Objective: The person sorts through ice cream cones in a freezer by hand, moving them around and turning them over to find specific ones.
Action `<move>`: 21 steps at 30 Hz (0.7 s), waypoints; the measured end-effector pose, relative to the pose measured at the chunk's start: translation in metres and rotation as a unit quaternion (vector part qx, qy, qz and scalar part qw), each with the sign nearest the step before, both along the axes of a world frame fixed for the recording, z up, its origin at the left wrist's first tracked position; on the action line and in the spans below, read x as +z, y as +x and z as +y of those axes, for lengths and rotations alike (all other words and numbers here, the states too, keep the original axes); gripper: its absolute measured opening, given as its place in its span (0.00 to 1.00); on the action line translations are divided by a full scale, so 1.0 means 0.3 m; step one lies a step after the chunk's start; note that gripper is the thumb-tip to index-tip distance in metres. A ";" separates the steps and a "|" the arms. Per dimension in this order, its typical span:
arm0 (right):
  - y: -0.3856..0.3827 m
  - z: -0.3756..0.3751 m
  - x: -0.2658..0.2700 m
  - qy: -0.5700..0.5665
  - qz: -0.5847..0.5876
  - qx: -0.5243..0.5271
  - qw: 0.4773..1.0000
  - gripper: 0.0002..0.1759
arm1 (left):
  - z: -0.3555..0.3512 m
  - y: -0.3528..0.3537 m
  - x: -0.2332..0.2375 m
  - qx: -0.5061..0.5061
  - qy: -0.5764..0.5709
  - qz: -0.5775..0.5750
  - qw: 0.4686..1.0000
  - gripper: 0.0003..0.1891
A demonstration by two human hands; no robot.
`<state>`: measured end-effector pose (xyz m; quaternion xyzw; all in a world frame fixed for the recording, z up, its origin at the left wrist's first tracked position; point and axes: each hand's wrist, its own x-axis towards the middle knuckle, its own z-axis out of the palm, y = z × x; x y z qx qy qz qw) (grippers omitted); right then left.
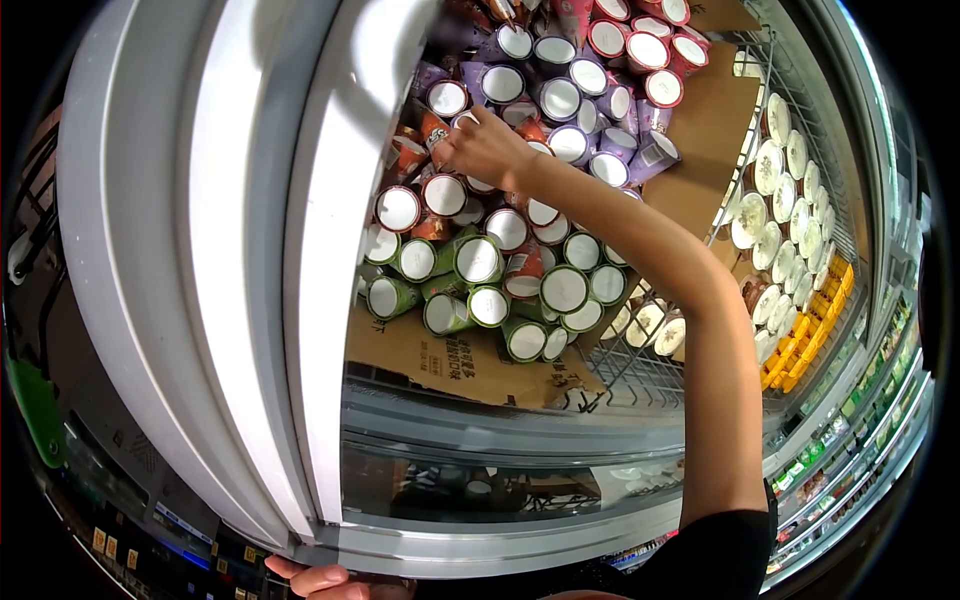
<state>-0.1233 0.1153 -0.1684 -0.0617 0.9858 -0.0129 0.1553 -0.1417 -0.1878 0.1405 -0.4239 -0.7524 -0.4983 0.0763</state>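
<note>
My right hand (490, 150) reaches into a chest freezer among paper-wrapped ice cream cones with round white lids. Its fingers are curled closed at an orange-wrapped ice cream cone (436, 128); the hand hides part of it. Purple ice cream cones (560, 98) lie just beyond, and green ice cream cones (480, 260) are nearer to me. At the bottom edge, my left hand (325, 582) has its fingers bent against the freezer's front rim (480, 555). The view's lower border cuts off the rest of that hand.
A thick white sliding-lid frame (320, 270) runs along the left. Cardboard (440, 350) lines the cones' compartment. Wire baskets on the right hold several lidded cups (765, 165) and a yellow basket (815, 325). Red-wrapped cones (650, 50) lie at the far end.
</note>
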 end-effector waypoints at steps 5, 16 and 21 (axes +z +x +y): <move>0.030 0.078 -0.022 0.008 0.201 -0.151 0.968 0.12 | -0.008 -0.003 -0.010 0.016 0.003 -0.008 1.000 0.06; 0.006 0.144 0.040 -0.141 0.117 -0.334 0.924 0.09 | -0.018 0.007 -0.002 0.048 0.018 -0.028 0.998 0.03; 0.009 0.081 0.157 -0.175 0.077 -0.392 0.900 0.10 | -0.004 0.026 -0.007 0.066 0.041 -0.040 0.996 0.03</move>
